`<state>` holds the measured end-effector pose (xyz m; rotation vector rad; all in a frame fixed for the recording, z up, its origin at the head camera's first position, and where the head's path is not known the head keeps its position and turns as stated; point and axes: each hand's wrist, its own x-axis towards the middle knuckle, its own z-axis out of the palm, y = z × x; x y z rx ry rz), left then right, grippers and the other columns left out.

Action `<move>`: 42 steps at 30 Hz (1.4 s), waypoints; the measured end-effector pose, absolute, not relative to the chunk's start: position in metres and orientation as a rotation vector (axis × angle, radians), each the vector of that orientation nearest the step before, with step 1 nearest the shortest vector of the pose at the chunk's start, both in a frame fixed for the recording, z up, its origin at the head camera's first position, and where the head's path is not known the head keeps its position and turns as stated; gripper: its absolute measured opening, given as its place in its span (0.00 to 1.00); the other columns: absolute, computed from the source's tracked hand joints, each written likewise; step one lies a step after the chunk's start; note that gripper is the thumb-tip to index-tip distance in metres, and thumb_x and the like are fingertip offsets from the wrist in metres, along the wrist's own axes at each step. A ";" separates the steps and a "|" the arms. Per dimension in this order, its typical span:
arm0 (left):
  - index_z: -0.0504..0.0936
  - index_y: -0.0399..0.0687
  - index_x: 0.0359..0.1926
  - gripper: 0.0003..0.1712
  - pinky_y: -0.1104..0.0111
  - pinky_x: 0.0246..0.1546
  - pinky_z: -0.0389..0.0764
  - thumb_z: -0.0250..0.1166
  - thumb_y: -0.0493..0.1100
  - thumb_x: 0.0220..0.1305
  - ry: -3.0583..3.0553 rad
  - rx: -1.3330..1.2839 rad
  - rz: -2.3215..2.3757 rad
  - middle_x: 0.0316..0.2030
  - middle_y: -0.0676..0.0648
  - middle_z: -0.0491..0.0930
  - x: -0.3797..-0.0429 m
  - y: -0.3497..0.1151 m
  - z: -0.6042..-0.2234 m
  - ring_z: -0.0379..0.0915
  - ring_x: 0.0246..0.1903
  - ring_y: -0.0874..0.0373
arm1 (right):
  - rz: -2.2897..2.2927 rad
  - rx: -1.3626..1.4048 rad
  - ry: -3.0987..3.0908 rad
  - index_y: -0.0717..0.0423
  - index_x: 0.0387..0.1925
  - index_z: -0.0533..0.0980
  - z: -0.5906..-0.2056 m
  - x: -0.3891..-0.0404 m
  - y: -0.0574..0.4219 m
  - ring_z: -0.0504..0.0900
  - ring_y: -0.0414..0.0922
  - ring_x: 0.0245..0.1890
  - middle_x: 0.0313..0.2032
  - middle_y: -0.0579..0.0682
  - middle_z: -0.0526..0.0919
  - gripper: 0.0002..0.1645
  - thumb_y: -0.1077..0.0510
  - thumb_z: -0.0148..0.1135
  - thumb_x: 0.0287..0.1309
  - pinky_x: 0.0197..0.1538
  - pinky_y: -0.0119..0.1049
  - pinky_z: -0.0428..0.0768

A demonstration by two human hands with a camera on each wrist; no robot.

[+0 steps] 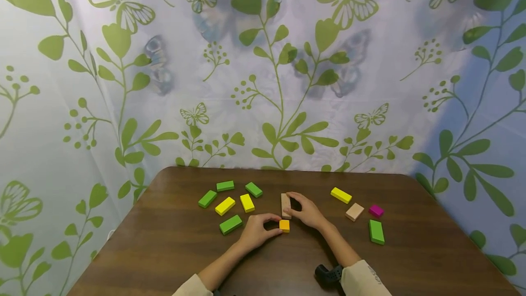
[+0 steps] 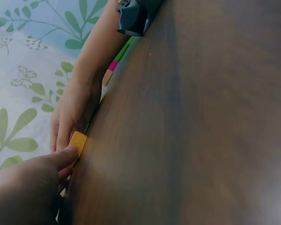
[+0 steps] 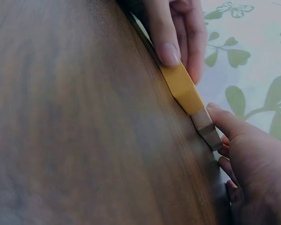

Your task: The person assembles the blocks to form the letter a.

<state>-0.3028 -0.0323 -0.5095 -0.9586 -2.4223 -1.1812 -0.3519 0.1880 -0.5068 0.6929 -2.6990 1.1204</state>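
Between thumb and fingertips, my left hand [image 1: 255, 233] pinches a small orange block [image 1: 284, 226] at the middle of the table. The left wrist view shows the thumb pressed on that orange block [image 2: 78, 143]. Just beyond it lies a longer natural-wood block [image 1: 285, 205], which my right hand [image 1: 308, 214] grips with bent fingers from the right side. In the right wrist view the orange block [image 3: 182, 88] stands end to end with the wooden block [image 3: 206, 126], the right thumb at the wooden one's edge.
Left of the hands lie several green blocks [image 1: 231, 224] and two yellow blocks [image 1: 225, 206]. To the right are a yellow block [image 1: 341, 195], a wooden block [image 1: 355, 212], a magenta block [image 1: 376, 210] and a green block [image 1: 376, 231]. A patterned curtain [image 1: 287, 81] hangs behind the table [image 1: 164, 241].
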 end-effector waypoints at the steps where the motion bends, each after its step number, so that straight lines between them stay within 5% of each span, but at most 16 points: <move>1: 0.84 0.46 0.41 0.16 0.68 0.44 0.77 0.71 0.46 0.52 -2.427 -0.934 -1.184 0.38 0.53 0.83 -0.303 -0.030 -0.509 0.77 0.41 0.63 | 1.118 0.694 -2.699 0.56 0.63 0.66 -0.507 -0.352 0.188 0.64 0.55 0.61 0.62 0.55 0.67 0.38 0.43 0.62 0.55 0.59 0.56 0.63; 32: 0.84 0.47 0.41 0.18 0.68 0.44 0.77 0.72 0.49 0.50 -2.453 -0.841 -1.180 0.37 0.54 0.83 -0.313 -0.019 -0.509 0.78 0.40 0.63 | 1.077 0.708 -2.712 0.58 0.65 0.63 -0.507 -0.352 0.191 0.64 0.57 0.61 0.63 0.56 0.65 0.39 0.42 0.59 0.57 0.58 0.57 0.63; 42: 0.80 0.44 0.52 0.30 0.61 0.50 0.74 0.71 0.53 0.49 -2.515 -0.857 -1.059 0.49 0.49 0.79 -0.314 -0.022 -0.511 0.74 0.51 0.55 | 1.091 0.847 -2.622 0.58 0.65 0.63 -0.511 -0.341 0.193 0.58 0.54 0.65 0.67 0.53 0.58 0.36 0.45 0.57 0.60 0.61 0.58 0.58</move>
